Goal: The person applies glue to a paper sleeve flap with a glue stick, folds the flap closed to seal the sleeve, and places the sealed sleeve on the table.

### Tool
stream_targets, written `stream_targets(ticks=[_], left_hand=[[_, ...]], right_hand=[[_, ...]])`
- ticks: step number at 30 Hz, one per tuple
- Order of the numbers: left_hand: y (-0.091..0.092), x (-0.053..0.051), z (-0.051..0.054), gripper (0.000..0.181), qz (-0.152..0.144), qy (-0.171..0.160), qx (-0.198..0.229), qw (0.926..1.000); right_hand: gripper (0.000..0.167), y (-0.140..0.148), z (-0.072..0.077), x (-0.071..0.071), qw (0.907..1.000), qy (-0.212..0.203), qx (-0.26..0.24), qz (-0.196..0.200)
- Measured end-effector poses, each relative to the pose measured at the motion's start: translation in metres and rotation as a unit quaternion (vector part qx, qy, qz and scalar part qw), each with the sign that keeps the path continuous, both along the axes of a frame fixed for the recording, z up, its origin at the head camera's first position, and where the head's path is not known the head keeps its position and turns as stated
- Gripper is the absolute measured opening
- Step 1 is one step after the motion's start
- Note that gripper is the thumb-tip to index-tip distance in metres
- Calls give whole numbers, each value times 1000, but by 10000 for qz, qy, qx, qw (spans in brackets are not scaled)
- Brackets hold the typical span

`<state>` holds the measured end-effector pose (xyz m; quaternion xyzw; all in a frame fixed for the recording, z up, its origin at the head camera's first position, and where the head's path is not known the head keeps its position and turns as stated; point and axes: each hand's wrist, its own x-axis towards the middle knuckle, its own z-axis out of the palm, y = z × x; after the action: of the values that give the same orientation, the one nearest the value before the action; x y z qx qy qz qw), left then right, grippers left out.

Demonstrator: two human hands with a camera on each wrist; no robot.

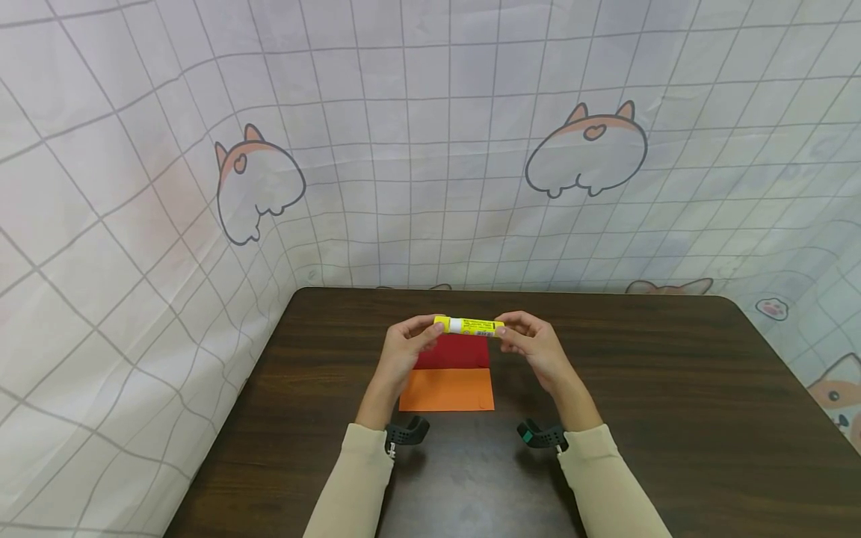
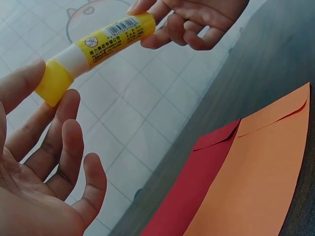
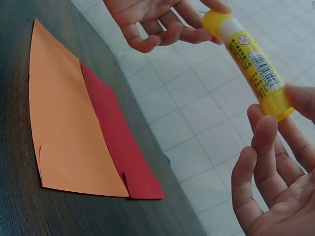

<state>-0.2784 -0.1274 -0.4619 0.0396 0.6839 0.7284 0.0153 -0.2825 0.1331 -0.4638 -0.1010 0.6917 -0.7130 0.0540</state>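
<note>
A yellow glue stick (image 1: 477,327) with a white band is held level above the table, its label and barcode showing in both wrist views. My left hand (image 1: 403,345) pinches the yellow end beside the white band between thumb and fingers. At the opposite end my right hand (image 1: 540,350) pinches the labelled tube's yellow base. Beneath the hands lies an orange paper (image 1: 447,390), and a red paper (image 1: 457,354) adjoins its far edge. In the left wrist view, curved cut flaps show at a corner of the orange paper (image 2: 261,157) and the red paper (image 2: 197,182).
The papers lie on a dark wood-grain table (image 1: 659,403). Behind it and along the left hangs a white gridded cloth (image 1: 417,164) with cartoon animal prints. Dark wrist bands (image 1: 407,432) sit at both cuffs.
</note>
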Motion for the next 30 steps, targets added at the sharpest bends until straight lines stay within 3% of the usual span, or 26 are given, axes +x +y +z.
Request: stream_targets(ticks=[18,30], left_hand=[[1,0,-1,35,12,135,-39,9999],[1,2,-2,36,14,109,-64,9999]], right_hand=[[29,-1,-1,0,10000,-3,-16,-77],[37,-1,-4,-1,9999,59,133,-49]])
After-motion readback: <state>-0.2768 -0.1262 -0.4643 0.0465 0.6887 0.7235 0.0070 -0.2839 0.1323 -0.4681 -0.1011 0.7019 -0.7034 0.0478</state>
